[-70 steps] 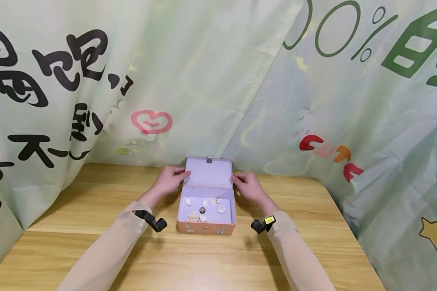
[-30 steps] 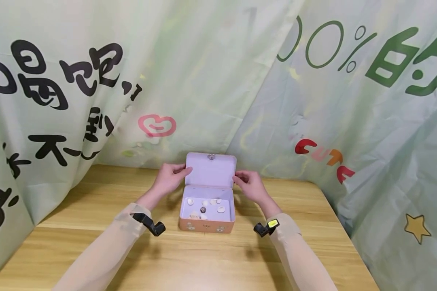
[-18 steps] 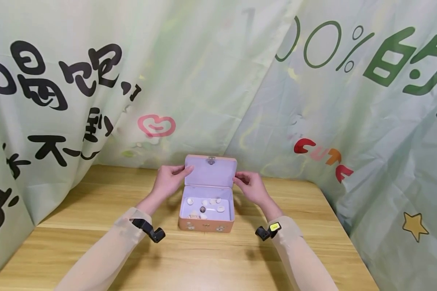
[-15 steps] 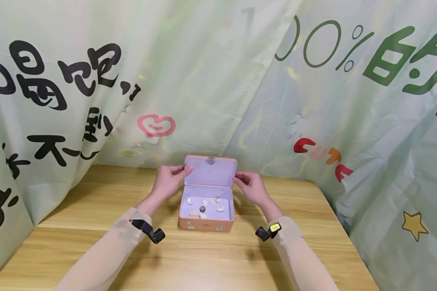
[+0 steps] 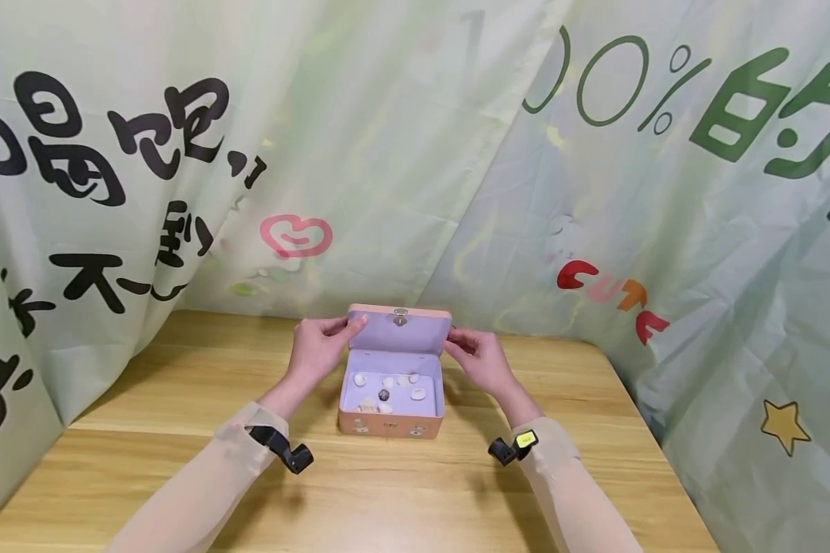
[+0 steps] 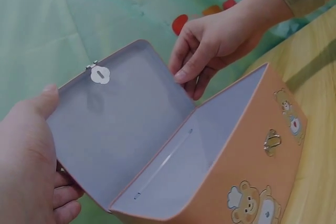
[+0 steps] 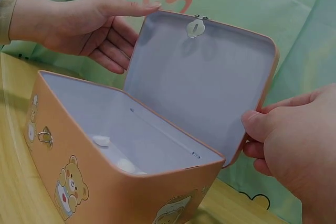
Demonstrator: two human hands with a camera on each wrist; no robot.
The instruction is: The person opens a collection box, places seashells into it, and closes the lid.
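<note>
An orange tin box (image 5: 390,426) with bear pictures and a lilac inside stands on the table, its hinged lid (image 5: 401,336) raised and tilted somewhat forward. My left hand (image 5: 318,352) holds the lid's left edge, thumb at the upper corner and fingers behind. At the lid's right edge, my right hand (image 5: 483,361) pinches the rim between thumb and fingers, as the right wrist view shows. Several pale seashells (image 5: 418,394) and one dark round shell (image 5: 383,395) lie on the box floor. A metal clasp (image 7: 196,28) hangs from the lid's front edge.
The wooden table (image 5: 415,491) carries the box near its back edge. Right behind it hangs a pale green printed curtain (image 5: 380,169), which also closes in both sides. Each wrist wears a small black camera (image 5: 283,449).
The lid has swung forward from leaning back, so its orange rim now shows on top. Both hands have moved with it, keeping hold of its sides. The head view has shifted.
</note>
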